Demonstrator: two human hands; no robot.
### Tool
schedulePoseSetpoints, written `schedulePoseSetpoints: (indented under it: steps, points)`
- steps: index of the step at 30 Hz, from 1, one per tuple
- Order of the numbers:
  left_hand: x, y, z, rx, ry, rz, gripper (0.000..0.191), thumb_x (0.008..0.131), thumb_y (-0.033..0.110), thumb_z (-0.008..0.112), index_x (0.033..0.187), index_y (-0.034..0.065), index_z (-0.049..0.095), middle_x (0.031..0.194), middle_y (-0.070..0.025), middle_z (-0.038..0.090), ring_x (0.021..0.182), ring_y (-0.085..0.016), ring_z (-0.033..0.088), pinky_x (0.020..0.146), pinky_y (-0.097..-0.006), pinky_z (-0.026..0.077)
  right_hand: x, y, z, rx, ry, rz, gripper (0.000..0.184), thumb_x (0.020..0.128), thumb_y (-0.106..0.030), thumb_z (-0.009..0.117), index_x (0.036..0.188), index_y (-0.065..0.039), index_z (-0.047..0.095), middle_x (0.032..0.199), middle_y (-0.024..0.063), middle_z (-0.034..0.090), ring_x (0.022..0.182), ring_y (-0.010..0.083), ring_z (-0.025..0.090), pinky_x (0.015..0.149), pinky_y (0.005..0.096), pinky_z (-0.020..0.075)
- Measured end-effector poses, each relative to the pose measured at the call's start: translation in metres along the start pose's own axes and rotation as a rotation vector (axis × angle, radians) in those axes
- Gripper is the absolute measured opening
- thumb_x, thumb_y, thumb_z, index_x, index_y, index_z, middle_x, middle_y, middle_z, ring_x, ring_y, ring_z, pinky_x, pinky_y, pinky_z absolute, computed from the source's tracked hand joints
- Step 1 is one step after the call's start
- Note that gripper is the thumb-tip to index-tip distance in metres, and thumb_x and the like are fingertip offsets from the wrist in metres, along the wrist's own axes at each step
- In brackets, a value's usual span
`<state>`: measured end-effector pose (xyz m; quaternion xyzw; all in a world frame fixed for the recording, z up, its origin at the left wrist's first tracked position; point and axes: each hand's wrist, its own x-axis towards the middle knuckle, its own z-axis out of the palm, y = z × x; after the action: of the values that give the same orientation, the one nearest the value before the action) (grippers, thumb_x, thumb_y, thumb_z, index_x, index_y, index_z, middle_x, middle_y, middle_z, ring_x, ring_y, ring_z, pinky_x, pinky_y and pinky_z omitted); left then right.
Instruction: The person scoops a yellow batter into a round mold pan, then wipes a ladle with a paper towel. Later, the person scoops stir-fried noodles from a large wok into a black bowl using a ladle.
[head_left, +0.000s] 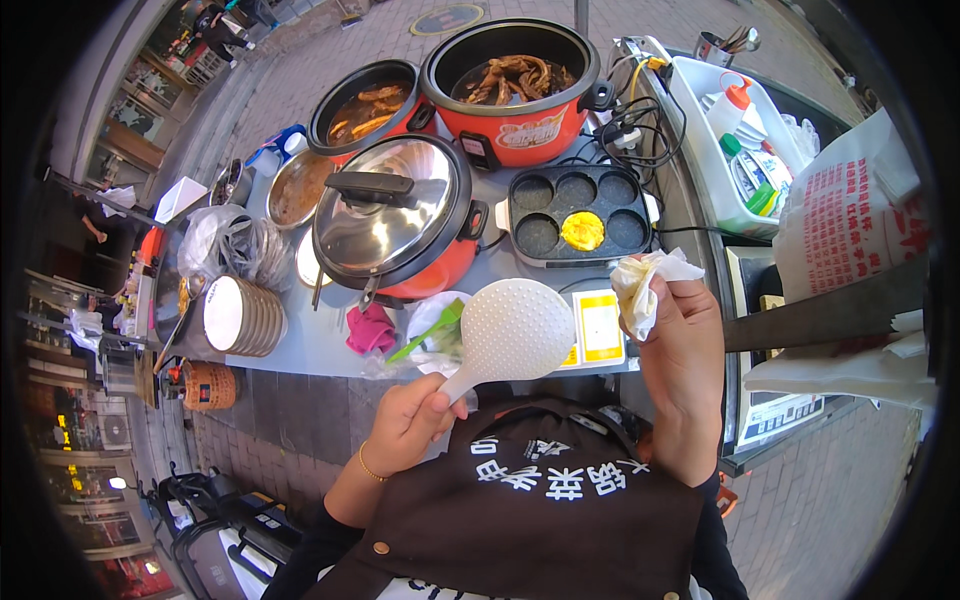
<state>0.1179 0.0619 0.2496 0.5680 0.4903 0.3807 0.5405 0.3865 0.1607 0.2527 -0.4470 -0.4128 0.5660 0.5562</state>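
My left hand (411, 426) grips the handle of a white plastic rice paddle (517, 330), its dimpled face turned up over the table's front edge. In my right hand (679, 330) is a crumpled paper tissue (646, 289), held up to the right of the paddle. Beyond the hands sits a black egg-frying pan (576, 211) with several round wells; one front well holds a yellow cooked egg (583, 231). Behind the paddle lie a green silicone brush (431, 328) on a plastic-wrapped dish and a pink cloth (370, 330). White-and-yellow cards (600, 327) lie between paddle and right hand.
A red cooker with a glass lid (390, 206) stands left of the pan. Behind are two open red cookers (517, 135) (367, 112) of meat in broth. Stacked paper bowls (244, 315) stand left. Tangled black cables (637, 135) and a white bin (694, 135) are right.
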Motion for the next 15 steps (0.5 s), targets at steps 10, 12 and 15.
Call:
schedulePoseSetpoints:
  steps: [10,12,15]
  points:
    - [0.003,0.015,0.003,0.335,0.068,0.071,0.032,0.101,0.026,0.046,0.085,0.003,0.06,0.058,-0.0034,0.049,0.05,-0.012,0.048,0.051,-0.026,0.038,-0.006,-0.044,0.024,0.11,-0.374,0.058,0.025,0.082,-0.004,0.072,0.105,0.003,0.067,0.096,0.0085,0.07,0.09,0.0137,0.065,0.081,0.0266,0.0507]
    - [0.002,0.018,0.001,0.4,0.059,0.072,0.032,0.1,0.026,0.046,0.084,0.003,0.06,0.059,-0.0052,0.051,0.051,-0.015,0.05,0.052,-0.0276,0.04,-0.005,-0.044,0.024,0.018,-0.387,0.015,0.025,0.08,-0.002,0.073,0.103,0.002,0.068,0.096,0.008,0.069,0.089,0.0134,0.064,0.08,0.0263,0.0506]
    - [0.003,0.017,-0.002,0.447,0.052,0.063,0.031,0.1,0.025,0.047,0.084,0.0033,0.061,0.059,-0.0064,0.052,0.052,-0.018,0.052,0.053,-0.0289,0.041,-0.002,-0.042,0.019,-0.12,-0.432,-0.022,0.021,0.077,0.003,0.072,0.098,0.002,0.068,0.094,0.0062,0.066,0.085,0.0116,0.062,0.075,0.0239,0.0483]
